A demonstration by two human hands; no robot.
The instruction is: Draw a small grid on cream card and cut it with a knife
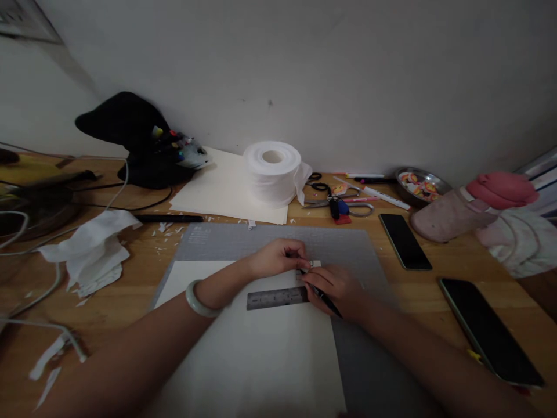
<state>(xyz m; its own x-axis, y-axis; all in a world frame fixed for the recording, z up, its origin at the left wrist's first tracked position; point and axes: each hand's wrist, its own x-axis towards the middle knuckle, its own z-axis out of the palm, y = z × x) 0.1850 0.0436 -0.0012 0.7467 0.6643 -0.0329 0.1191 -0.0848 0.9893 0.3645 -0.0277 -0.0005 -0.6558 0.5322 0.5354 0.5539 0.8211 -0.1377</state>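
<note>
My right hand (342,290) grips a slim black pen-like tool (325,300), its tip pointing up and left; whether it is a pen or a craft knife I cannot tell. Close to that tip, my left hand (281,257) has its fingers curled and pinched together near the top right corner of a white sheet of paper (252,348). What it pinches, if anything, is too small to name. Small dark lines are drawn at that corner. A metal ruler (274,298) lies on the sheet, its right end beside my right hand. Under the paper is a grey cutting mat (369,360).
Behind the mat stand a toilet paper roll (272,174) on white sheets (204,188), scissors (319,203), markers (387,198) and a metal bowl (420,186). Two phones (404,241) and a pink-lidded bottle (456,212) are right. Crumpled tissue (96,249), cables and paper scraps lie left.
</note>
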